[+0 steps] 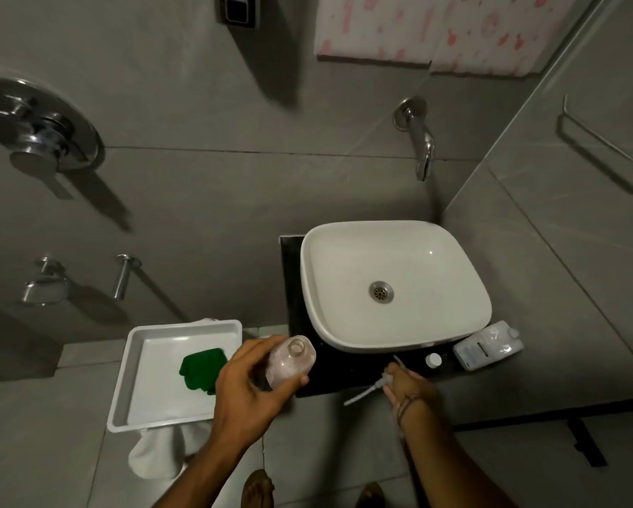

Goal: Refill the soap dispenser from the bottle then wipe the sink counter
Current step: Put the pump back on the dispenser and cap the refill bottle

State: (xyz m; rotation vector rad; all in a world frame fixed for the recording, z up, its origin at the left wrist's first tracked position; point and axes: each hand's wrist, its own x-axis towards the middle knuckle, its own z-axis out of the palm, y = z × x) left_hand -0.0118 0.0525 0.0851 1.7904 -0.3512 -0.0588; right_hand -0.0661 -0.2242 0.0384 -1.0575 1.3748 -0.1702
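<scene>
My left hand point(249, 390) grips a clear soap dispenser bottle point(293, 361) with pinkish liquid inside; its neck is uncapped and it hangs over the black counter's point(329, 379) left front corner. My right hand point(406, 386) holds the dispenser's pump head with its long dip tube point(362, 394) at the counter's front edge. A white refill bottle point(487, 346) lies on its side on the counter, right of the basin. Its small white cap point(433, 360) stands beside it. A green cloth point(201, 368) lies in a white tray point(135, 361) to the left.
The white basin point(395, 284) fills most of the counter, under a wall spout point(423, 148). The tray rests on a white towel-covered stand. Chrome shower controls hang on the left wall, and a towel rail on the right wall. My feet show at the bottom edge.
</scene>
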